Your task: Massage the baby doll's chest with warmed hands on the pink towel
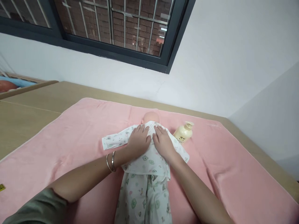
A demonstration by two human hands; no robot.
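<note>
Palms down, my left hand [139, 140] and my right hand [164, 143] are resting flat on the upper body of the doll [144, 169], clamped on nothing, with a narrow strip of cloth showing between them. The doll is lying lengthwise, apparently on its front, its smooth head [151, 117] pointing to the far edge of the pink blanket [88, 130], between the blanket's two far corners. I am judging it to be light, with a firm head and perhaps a softer trunk, though the clothes are hiding that. The printed top [149, 161] is looking thin and loose, so I am expecting the cloth to slip over the body; the surer hold is seeming to be round the trunk, below the arms, with the head being supported. One sleeve [114, 141] is spreading toward the blanket's left edge, while the printed trousers [140, 199] are running toward the near edge. Toward the far right corner, a cream pump bottle [184, 133] is sitting near the other sleeve [184, 157]. Two bangles [113, 160] are circling my left wrist. Around the blanket, the wooden table [30, 109] is showing along the far edge, below a barred window [140, 28]
</note>
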